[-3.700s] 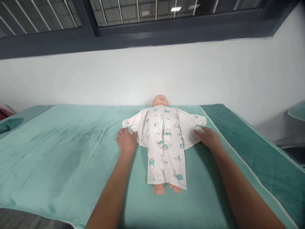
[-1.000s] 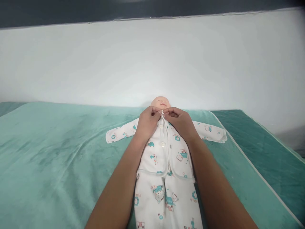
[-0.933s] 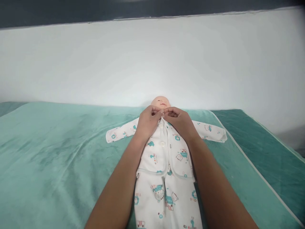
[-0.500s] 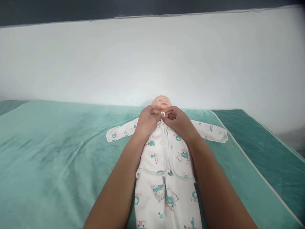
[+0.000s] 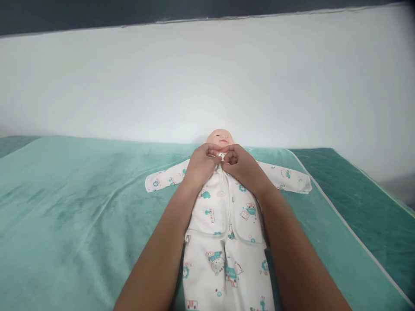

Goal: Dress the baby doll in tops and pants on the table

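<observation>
A baby doll (image 5: 220,136) lies on its back, dressed in a white printed jacket (image 5: 210,216) and matching trousers (image 5: 227,276). Both jacket sleeves spread out to the sides. My left hand (image 5: 204,164) pinches the collar edge just below the doll's chin. Opposite it, my right hand (image 5: 241,164) pinches the other side of the collar, the fingertips of both hands almost meeting. A bit of white fabric shows between them; the fastening there is hidden by my fingers. Lower down, the jacket front hangs parted, with a pale button (image 5: 221,194) on its left panel.
A light green plush blanket (image 5: 81,207) spreads under the doll. Darker green quilted cloth (image 5: 350,185) lies to the right, past a pale piped edge. Behind the doll's head rises a white wall (image 5: 207,77) with a dark band along the top.
My right fingers have curled in slightly more at the collar, and the white fabric between the hands has shifted a little. The doll stays in place.
</observation>
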Demonstrator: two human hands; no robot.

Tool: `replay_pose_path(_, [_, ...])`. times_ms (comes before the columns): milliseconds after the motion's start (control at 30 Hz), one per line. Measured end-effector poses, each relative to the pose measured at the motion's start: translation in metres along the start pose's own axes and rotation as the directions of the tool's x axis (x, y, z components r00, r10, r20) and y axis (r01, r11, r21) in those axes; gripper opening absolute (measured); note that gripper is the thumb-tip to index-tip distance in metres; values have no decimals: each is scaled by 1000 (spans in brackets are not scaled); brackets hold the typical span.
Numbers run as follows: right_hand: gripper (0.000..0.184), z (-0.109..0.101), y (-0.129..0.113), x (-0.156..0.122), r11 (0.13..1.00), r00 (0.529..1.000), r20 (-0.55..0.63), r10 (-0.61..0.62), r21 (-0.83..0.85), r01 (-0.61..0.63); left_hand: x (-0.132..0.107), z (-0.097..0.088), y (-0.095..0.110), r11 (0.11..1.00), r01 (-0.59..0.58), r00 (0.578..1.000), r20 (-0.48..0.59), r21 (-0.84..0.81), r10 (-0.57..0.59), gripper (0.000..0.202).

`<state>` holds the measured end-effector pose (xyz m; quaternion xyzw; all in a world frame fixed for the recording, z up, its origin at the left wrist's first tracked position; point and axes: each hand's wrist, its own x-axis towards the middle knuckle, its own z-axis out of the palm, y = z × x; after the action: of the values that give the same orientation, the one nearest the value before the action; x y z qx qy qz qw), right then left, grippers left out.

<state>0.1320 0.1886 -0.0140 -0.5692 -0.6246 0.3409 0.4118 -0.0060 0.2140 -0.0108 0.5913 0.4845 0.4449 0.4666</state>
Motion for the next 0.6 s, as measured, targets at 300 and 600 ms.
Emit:
replay_pose_path(300, [15, -4, 0, -4, 999, 994, -111, 4, -33, -8, -4, 0, 2, 901, -105, 988, -59, 421, 143, 17])
replay_pose_path(600, [14, -8, 0, -6, 999, 990, -138, -10, -35, 5, -4, -3, -1, 846, -192, 975, -1, 498, 222, 31])
